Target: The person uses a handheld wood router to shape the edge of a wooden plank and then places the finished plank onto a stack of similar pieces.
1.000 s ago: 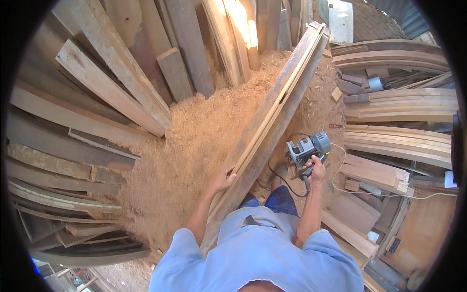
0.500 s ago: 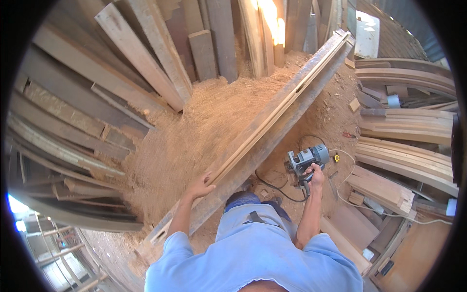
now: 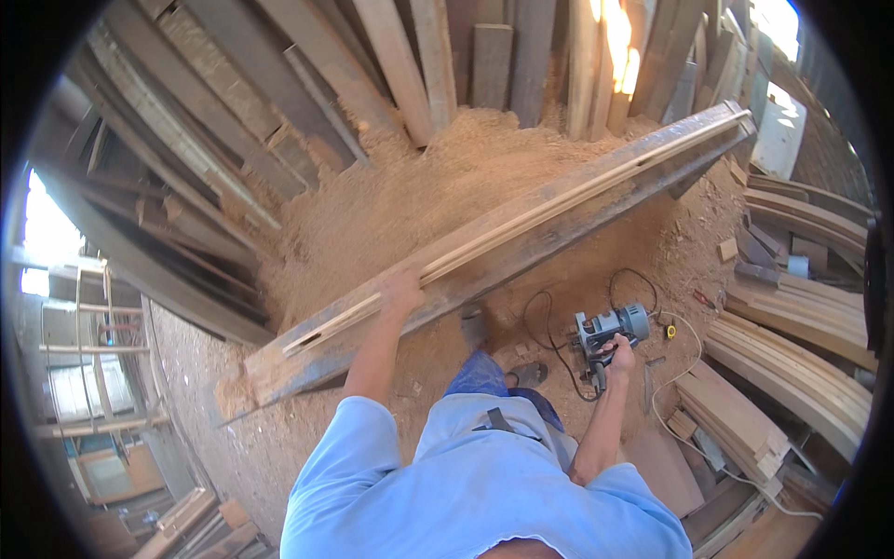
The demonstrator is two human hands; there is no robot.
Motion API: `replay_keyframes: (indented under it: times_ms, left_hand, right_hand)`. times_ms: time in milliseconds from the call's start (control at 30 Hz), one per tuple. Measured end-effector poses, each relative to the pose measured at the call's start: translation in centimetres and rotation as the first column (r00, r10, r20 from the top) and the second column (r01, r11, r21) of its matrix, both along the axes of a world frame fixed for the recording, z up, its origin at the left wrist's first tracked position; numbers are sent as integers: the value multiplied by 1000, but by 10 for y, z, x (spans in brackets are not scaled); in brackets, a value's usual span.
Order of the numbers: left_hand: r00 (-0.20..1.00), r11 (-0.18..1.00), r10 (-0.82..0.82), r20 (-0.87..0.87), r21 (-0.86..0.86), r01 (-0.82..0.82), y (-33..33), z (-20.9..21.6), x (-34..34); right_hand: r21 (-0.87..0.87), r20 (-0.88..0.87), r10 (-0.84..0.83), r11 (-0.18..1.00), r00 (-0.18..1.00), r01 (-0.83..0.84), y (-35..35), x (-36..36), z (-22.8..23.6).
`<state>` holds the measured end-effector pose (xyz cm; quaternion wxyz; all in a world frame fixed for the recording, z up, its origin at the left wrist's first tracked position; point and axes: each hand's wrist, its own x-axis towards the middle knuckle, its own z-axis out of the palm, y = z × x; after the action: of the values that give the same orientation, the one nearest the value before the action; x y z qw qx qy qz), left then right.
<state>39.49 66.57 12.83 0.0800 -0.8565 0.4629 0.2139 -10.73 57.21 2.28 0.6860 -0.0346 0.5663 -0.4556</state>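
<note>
A long narrow wooden strip (image 3: 521,222) with slots cut in it lies along a heavy timber beam (image 3: 507,265), which runs slantwise from lower left to upper right. Over the strip's nearer half rests my left hand (image 3: 402,291); its fingers are blurred, and I cannot see whether they are closed round the wood. One slot (image 3: 315,337) shows below that hand. My right hand (image 3: 618,358) is closed round the dark handle of a grey-blue electric router (image 3: 610,328), held off to the right of the beam. A black cord loops from the tool.
Boards (image 3: 400,70) lean along the back above a sawdust heap (image 3: 372,219). Curved timber stacks (image 3: 787,373) fill the right. A yellow tape measure (image 3: 670,331), a red-handled tool (image 3: 704,298) and a pale cord (image 3: 656,410) lie on the ground. My sandalled foot (image 3: 531,374) is beneath the router.
The view has turned, so the beam lies flatter across it and its near end shows more. My left hand stays on the strip, and my right hand still holds the router.
</note>
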Motion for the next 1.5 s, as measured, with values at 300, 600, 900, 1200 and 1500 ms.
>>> replay_keyframes:
  times_ms: [300, 600, 900, 1200, 1500]
  left_hand:
    - [1000, 988, -6, 23, -157, 9, 30, -36, -5]
    - [976, 946, -164, -142, -302, 115, 32, -22, 8]
    - [939, 919, -273, -209, -346, 190, 32, -29, 16]
    - [905, 908, -322, -277, -361, 213, 30, -31, 31]
    - [869, 924, -377, -322, -200, 327, 40, -45, 5]
  right_hand:
    - [57, 75, 106, 992, 992, -110, 49, 16, -9]
    - [-23, 41, 130, 991, 991, -129, 119, 73, 4]
    - [-36, 9, 79, 996, 997, -78, 213, 140, 30]
    - [50, -54, 105, 993, 993, -102, 278, 187, 45]
    - [60, -22, -9, 998, 1000, 10, 317, 187, 27]
